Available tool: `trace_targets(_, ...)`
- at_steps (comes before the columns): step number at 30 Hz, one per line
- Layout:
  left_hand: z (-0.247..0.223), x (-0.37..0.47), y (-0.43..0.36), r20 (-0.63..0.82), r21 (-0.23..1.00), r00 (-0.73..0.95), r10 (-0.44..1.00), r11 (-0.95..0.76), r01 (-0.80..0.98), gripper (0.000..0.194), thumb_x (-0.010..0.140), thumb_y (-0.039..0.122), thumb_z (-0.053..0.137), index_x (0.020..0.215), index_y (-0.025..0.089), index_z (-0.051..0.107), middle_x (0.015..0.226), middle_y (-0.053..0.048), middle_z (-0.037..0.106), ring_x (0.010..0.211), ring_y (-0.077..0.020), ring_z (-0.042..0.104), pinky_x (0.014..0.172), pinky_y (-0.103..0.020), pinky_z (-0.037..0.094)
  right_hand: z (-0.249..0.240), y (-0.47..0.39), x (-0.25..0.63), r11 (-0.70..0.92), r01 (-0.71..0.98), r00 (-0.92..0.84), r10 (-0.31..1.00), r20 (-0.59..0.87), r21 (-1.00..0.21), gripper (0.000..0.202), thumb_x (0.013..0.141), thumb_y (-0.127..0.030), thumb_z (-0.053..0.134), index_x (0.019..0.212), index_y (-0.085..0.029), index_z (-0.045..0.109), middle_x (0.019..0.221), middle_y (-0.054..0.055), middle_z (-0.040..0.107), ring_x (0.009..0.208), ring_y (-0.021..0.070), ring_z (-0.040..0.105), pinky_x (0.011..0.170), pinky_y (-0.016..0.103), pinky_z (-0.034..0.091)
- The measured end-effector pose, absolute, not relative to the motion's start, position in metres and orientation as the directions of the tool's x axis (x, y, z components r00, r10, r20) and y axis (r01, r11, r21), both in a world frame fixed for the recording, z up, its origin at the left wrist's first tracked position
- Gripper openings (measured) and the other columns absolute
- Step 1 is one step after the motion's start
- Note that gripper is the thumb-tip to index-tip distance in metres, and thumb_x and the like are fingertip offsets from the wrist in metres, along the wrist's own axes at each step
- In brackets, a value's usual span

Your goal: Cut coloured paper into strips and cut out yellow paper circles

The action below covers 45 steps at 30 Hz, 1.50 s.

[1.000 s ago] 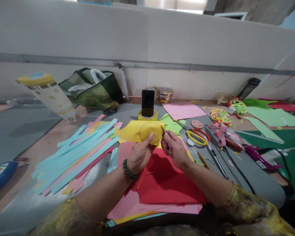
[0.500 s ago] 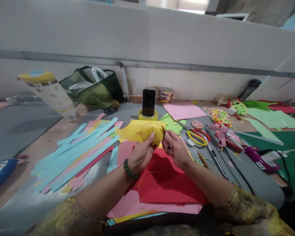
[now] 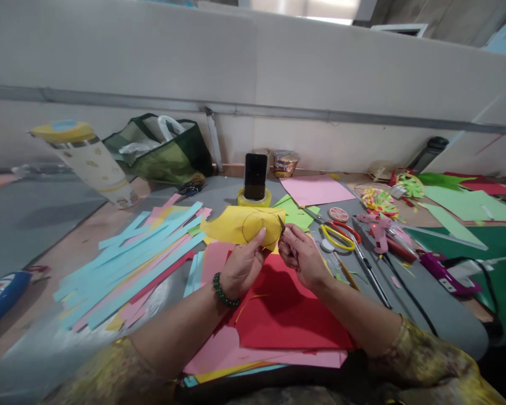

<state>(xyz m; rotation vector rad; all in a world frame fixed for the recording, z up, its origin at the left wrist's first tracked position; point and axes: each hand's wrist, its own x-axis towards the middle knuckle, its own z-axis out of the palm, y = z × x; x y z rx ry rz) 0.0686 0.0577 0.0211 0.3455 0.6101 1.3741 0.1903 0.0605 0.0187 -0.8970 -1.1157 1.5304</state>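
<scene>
A piece of yellow paper (image 3: 225,224) with a circle drawn on it is pinched by my left hand (image 3: 247,264), the thumb lying on top near the circle's lower edge. My right hand (image 3: 301,253) is closed around a small pair of scissors (image 3: 282,224), whose dark blades touch the right edge of the yellow paper. Most of the scissors' handle is hidden by my fingers. Under both hands lies a red sheet (image 3: 290,315) on a stack of pink, yellow and blue paper (image 3: 219,354).
Paper strips (image 3: 139,259) lie at left beside a tumbler (image 3: 86,163). A phone (image 3: 255,175) stands on a yellow tape roll (image 3: 253,198) ahead. At right are yellow-and-red-handled scissors (image 3: 339,235), a pink glue gun (image 3: 378,228) and a purple power strip (image 3: 447,273).
The scissor blades look slightly more open at the paper's right edge. The yellow paper has shifted very slightly, while both hands stay in nearly the same place.
</scene>
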Motion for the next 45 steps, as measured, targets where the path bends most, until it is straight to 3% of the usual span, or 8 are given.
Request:
trace_targets(7,0.020,0.068,0.058,-0.198,0.571,0.085,0.976,0.186,-0.800,0.052,0.072,0.008,0.082,0.120,0.024,0.069,0.113,-0.003,0.078,0.114,-0.0227,0.069,0.106,-0.036,0.051,0.019,0.061,0.190,-0.083,-0.288,-0.213,0.977,-0.021,-0.954,0.051,0.065,-0.064,0.077,0.079,-0.023,0.050,0.051,-0.011,0.037,0.042,0.0056,0.022,0.037,0.019,0.010)
trace_targets(15,0.016,0.065,0.058,-0.132,0.605,0.066,0.989,0.133,-0.785,0.059,0.062,0.011,0.087,0.118,0.020,0.071,0.110,-0.005,0.079,0.115,-0.0278,0.069,0.107,-0.039,0.049,0.021,0.061,0.191,-0.094,-0.271,-0.210,0.977,-0.036,-0.958,0.049,0.064,-0.060,0.077,0.078,-0.024,0.048,0.050,-0.011,0.038,0.043,0.0057,0.023,0.038,0.018,0.010)
trace_targets(21,0.015,0.062,0.060,-0.168,0.631,0.066,0.984,0.159,-0.759,0.062,0.050,0.008,0.092,0.109,0.016,0.075,0.092,-0.005,0.080,0.111,-0.0295,0.070,0.105,-0.041,0.049,0.019,0.062,0.191,-0.087,-0.262,-0.216,0.976,-0.029,-0.961,0.049,0.064,-0.061,0.077,0.077,-0.024,0.047,0.048,-0.011,0.037,0.042,0.0057,0.022,0.037,0.018,0.011)
trace_targets(29,0.014,0.060,0.059,-0.136,0.665,0.076,0.988,0.148,-0.732,0.062,0.047,0.018,0.096,0.105,0.019,0.075,0.090,-0.002,0.080,0.105,-0.0282,0.071,0.099,-0.039,0.052,0.021,0.062,0.192,-0.079,-0.254,-0.216,0.976,-0.023,-0.964,0.050,0.063,-0.061,0.078,0.074,-0.023,0.046,0.049,-0.011,0.037,0.044,0.0054,0.021,0.038,0.018,0.011)
trace_targets(33,0.015,0.061,0.058,-0.157,0.652,0.066,0.985,0.153,-0.743,0.063,0.047,0.014,0.096,0.106,0.019,0.075,0.084,-0.001,0.079,0.103,-0.0285,0.072,0.097,-0.038,0.054,0.022,0.062,0.194,-0.083,-0.244,-0.216,0.976,-0.030,-0.966,0.051,0.063,-0.061,0.078,0.075,-0.023,0.047,0.050,-0.010,0.038,0.044,0.0057,0.023,0.039,0.018,0.010)
trace_targets(45,0.016,0.057,0.059,-0.142,0.681,0.080,0.987,0.156,-0.715,0.064,0.047,0.011,0.094,0.107,0.020,0.074,0.096,-0.006,0.080,0.103,-0.0311,0.072,0.096,-0.041,0.055,0.025,0.065,0.203,-0.058,-0.189,-0.265,0.964,-0.006,-0.980,0.047,0.068,-0.057,0.077,0.074,-0.023,0.046,0.051,-0.011,0.037,0.044,0.0050,0.019,0.039,0.019,0.009)
